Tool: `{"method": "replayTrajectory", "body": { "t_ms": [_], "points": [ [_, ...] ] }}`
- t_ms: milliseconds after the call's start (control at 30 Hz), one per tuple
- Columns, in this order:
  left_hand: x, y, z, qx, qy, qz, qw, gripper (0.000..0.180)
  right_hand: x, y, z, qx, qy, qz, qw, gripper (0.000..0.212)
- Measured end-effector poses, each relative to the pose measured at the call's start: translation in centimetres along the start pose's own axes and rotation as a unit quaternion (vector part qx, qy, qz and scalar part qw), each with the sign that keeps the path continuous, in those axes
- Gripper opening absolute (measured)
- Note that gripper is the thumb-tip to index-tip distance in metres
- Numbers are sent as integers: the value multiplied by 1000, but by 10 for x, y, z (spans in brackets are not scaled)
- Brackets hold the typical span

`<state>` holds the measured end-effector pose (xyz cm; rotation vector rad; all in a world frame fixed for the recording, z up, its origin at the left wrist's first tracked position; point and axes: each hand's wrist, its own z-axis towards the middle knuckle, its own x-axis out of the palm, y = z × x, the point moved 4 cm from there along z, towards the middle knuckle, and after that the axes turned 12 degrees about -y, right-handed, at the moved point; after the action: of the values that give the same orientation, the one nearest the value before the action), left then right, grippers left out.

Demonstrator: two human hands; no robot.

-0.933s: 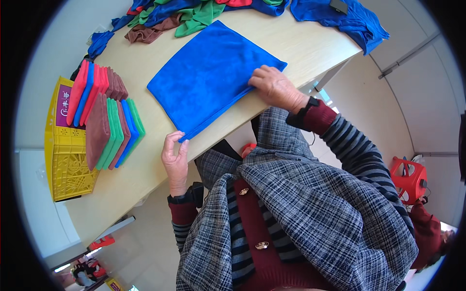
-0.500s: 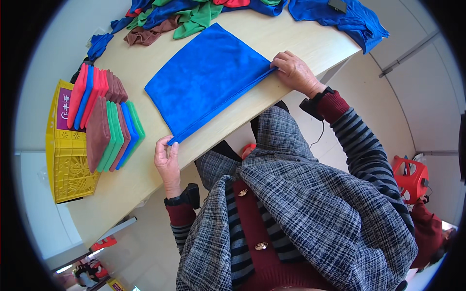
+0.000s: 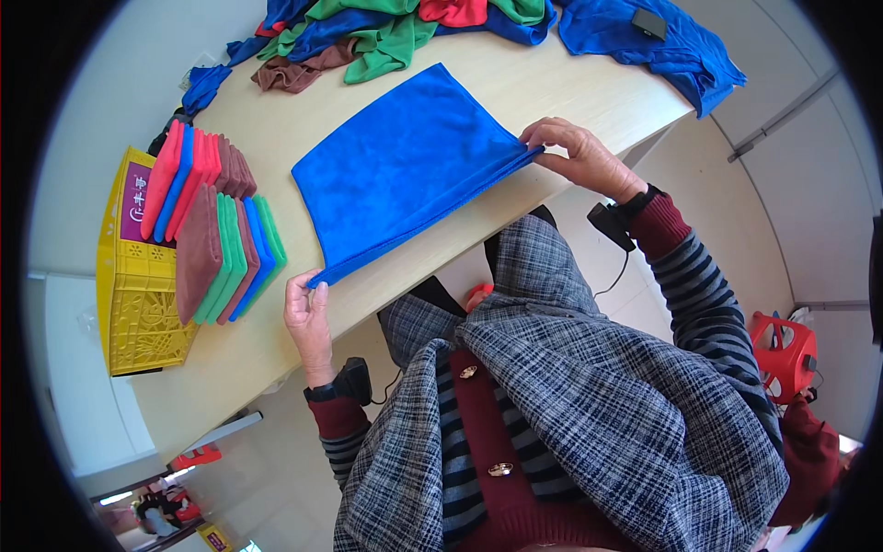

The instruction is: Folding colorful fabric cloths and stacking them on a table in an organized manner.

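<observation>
A blue cloth towel (image 3: 405, 161) lies spread on the pale wooden table (image 3: 515, 78), its stitched near edge pulled straight between my hands. My left hand (image 3: 308, 317) pinches the near left corner between thumb and fingers, at the table's front edge. At the other end, my right hand (image 3: 579, 156) grips the near right corner, with fingers on top and thumb below. The near edge looks slightly raised from the table; the far part of the towel rests flat.
Left of the towel, folded cloths in brown, green, blue and red (image 3: 225, 258) stand in rows against a yellow plastic basket (image 3: 147, 308). Rumpled cloths (image 3: 386, 41) heap along the far side. A small black box (image 3: 648, 23) sits on blue cloth (image 3: 625, 46) at far right.
The towel's near edge has been lifted a little and drawn tauter. My hands have moved slightly apart, and the whole view has shifted a bit.
</observation>
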<state>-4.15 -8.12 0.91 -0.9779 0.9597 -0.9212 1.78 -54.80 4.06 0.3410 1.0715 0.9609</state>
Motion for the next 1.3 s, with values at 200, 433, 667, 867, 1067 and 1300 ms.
{"method": "replayTrajectory", "body": {
  "t_ms": [200,433,667,867,1067,1300],
  "points": [
    [-17,-56,25,74,-19,47,996,17,-29,29,26,71,-1,109,991,18],
    [-34,-208,99,211,-181,75,958,16,-100,100,119,-80,-100,179,976,13],
    [-56,-180,198,202,-38,-29,978,15,-93,113,167,2,-34,136,990,8],
    [-51,-167,222,169,-68,-29,983,12,-90,100,187,-135,-90,108,981,6],
    [-31,-170,157,213,-93,44,972,11,-99,79,136,-180,-83,-59,978,16],
    [-15,-21,50,200,66,216,953,20,-6,32,25,-67,62,-67,994,15]
  ]
}}
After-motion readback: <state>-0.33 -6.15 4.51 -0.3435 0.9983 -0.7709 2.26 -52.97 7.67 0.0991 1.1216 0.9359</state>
